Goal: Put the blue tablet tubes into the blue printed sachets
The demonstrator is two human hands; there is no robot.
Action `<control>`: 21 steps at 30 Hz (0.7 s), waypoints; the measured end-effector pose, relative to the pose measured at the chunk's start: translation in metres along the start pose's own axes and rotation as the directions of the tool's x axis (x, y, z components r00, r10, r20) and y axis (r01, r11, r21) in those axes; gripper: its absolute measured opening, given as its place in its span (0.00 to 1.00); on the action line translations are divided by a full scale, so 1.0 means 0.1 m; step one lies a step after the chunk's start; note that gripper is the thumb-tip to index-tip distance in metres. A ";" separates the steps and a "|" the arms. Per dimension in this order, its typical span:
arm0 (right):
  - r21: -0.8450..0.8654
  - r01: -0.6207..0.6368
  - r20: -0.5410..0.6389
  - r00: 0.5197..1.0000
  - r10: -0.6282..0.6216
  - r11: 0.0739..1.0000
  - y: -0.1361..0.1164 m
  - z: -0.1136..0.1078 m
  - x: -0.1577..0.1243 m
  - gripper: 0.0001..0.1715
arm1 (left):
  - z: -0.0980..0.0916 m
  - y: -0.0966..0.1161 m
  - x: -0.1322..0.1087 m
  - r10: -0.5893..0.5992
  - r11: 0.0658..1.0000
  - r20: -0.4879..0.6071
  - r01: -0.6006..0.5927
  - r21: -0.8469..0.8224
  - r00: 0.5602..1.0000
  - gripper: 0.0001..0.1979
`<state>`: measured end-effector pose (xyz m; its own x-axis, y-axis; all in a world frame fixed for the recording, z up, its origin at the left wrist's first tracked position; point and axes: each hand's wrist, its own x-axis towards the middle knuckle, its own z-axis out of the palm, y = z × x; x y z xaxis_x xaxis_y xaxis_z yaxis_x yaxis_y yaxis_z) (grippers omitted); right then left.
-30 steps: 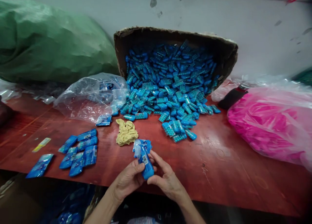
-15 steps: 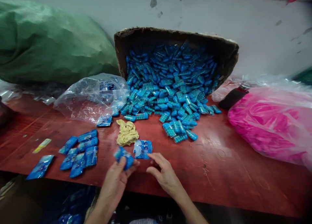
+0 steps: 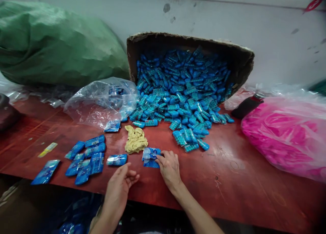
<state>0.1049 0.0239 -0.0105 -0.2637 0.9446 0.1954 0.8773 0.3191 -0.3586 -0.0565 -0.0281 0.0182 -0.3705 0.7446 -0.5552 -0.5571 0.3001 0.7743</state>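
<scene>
My right hand (image 3: 169,167) pinches the right edge of a flat blue printed packet (image 3: 150,156), which lies with others in a small pile on the red table (image 3: 203,179). To its left, my left hand (image 3: 121,182) hovers near the table's front edge, its fingers loosely bent and apart, holding nothing. A filled blue packet (image 3: 116,160) lies just beyond the left fingertips. Further left rests a group of several filled blue packets (image 3: 86,159), with a single blue packet (image 3: 46,172) lying apart from them. A crumpled yellow cloth (image 3: 136,139) sits behind the flat pile.
A tipped cardboard box (image 3: 251,64) spills many blue-capped clear containers of small beads (image 3: 183,101) onto the table. Left of it are a clear plastic bag (image 3: 84,98) and a green sack (image 3: 61,47). A pink-filled bag (image 3: 282,135) and dark bottle (image 3: 246,106) stand right.
My left hand has let go of a filled blue packet, now lying left of the flat pile, and drawn back. My right hand has closed on a flat packet. The view has shifted slightly.
</scene>
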 end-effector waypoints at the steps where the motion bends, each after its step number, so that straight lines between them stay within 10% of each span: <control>1: 0.003 0.005 -0.015 1.000 -0.004 1.000 0.00 -0.01 -0.02 0.08 | 0.07 -0.07 -0.01 0.026 0.997 0.015 -0.027 0.074 1.000 0.12; 10: 0.040 0.006 -0.052 0.999 -0.004 0.999 -0.06 -0.07 -0.06 0.11 | 0.34 -0.22 0.26 0.385 0.783 0.179 -0.423 0.456 0.905 0.17; 21: 0.162 -0.029 -0.125 0.991 0.050 0.986 -0.04 -0.12 -0.04 0.11 | 0.41 -0.22 0.25 -0.003 0.896 0.171 -0.073 0.438 0.985 0.15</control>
<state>0.1074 0.0183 0.0012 -0.1678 0.9423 0.2897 0.8079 0.2999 -0.5074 -0.0228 0.0085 -0.0001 -0.2361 0.8347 -0.4975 -0.1470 0.4754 0.8674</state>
